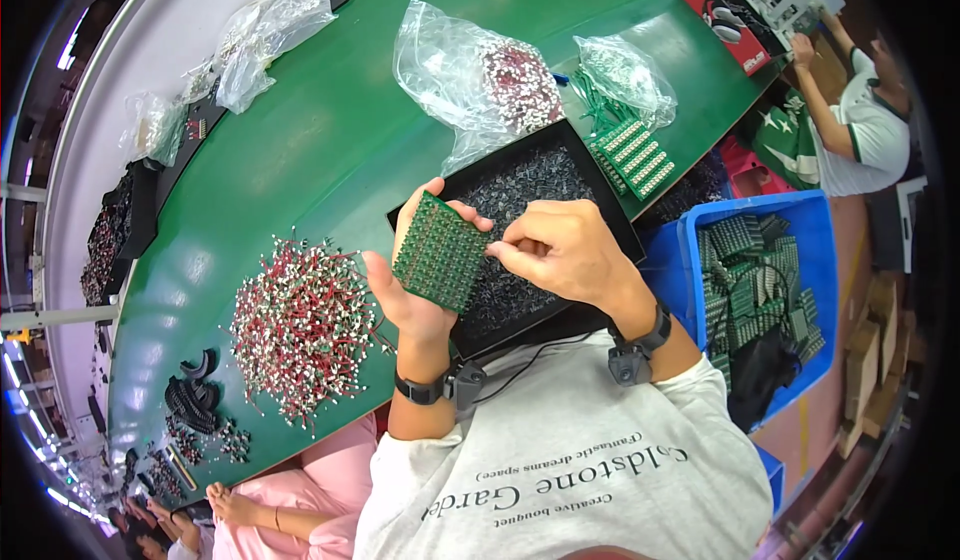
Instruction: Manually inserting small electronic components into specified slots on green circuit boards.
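My left hand holds a green circuit board panel, tilted, with rows of small parts across its face. Thumb and fingers grip it by the edges. At the panel's right edge, my right hand is closed in a pinch; whatever sits between its fingertips is too small to make out. Below both hands lies a black tray filled with many small dark parts.
Left of the tray is a heap of red-and-white wired parts. Clear plastic bags and stacked green panels lie beyond it. A blue bin of boards stands right. Other people sit nearby.
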### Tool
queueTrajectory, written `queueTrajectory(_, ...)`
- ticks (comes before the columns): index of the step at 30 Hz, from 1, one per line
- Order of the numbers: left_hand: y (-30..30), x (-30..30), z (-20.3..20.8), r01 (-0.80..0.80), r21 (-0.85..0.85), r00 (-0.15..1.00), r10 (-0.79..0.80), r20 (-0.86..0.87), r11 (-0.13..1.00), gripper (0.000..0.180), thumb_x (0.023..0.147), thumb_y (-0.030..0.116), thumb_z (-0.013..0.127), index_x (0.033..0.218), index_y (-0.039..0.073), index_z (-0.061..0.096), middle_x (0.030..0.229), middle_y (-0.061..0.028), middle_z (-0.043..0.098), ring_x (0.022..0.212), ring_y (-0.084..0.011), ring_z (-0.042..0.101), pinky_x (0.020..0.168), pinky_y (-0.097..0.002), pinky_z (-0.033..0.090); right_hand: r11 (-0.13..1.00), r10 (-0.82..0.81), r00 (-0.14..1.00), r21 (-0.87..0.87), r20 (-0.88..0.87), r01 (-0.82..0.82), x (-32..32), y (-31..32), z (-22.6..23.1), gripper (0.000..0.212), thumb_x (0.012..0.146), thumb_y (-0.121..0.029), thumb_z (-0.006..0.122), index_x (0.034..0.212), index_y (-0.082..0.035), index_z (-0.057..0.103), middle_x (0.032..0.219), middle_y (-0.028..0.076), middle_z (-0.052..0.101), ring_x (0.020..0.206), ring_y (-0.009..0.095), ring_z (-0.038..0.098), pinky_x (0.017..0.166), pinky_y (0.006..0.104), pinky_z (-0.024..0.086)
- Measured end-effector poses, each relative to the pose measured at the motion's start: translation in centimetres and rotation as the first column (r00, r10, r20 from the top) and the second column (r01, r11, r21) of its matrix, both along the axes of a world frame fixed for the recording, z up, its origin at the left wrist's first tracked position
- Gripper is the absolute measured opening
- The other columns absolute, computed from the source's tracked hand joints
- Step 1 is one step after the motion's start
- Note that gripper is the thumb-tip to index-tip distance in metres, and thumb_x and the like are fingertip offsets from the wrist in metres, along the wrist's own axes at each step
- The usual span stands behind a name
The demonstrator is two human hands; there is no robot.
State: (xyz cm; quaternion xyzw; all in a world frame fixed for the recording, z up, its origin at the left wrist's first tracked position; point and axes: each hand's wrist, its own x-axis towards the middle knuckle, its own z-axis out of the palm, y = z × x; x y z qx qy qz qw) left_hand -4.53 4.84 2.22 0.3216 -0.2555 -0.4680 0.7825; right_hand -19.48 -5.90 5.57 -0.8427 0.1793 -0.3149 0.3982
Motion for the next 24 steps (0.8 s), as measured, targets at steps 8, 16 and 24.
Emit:
queueTrajectory(8,0.0,-0.6,0.9,-0.091,0.089,0.99,0.08,0.119,0.992,0.106,0.088,0.084,0.028,0.145,-0.005,0.036,0.119,-0.0184,0.06,0.109,-0.0263,0.06,0.096,-0.0365,0.049,0.989,-0.059,0.977,-0.122,0.203,0.085,2.5,0.9,-1.1,0.017,0.077,0.002,0.076,0.093,-0.003,0.072,0.08,0.009,0.066,0.066,0.022,0.067,0.057,0.0314,0.054)
queueTrajectory(16,0.2,-0.3,0.1,-0.028,-0.031,0.987,0.032,0.159,0.999,0.103,0.092,0.079,0.025,0.144,-0.009,0.038,0.125,-0.0187,0.06,0.115,-0.0236,0.059,0.102,-0.0345,0.045,0.993,-0.039,0.977,-0.097,0.211,0.06,3.4,1.1,-1.6,0.013,0.074,0.005,0.073,0.086,0.0,0.069,0.075,0.009,0.065,0.062,0.019,0.067,0.057,0.0294,0.054)
queueTrajectory(24,0.2,-0.1,0.2,-0.065,0.019,0.997,0.064,0.032,0.998,0.105,0.088,0.082,0.028,0.145,-0.007,0.035,0.116,-0.019,0.06,0.106,-0.0282,0.061,0.094,-0.0375,0.05,0.998,0.02,1.0,-0.059,0.02,-0.019,0.9,0.3,-0.9,0.014,0.076,0.001,0.077,0.087,-0.002,0.071,0.075,0.007,0.066,0.058,0.016,0.065,0.053,0.0278,0.051)
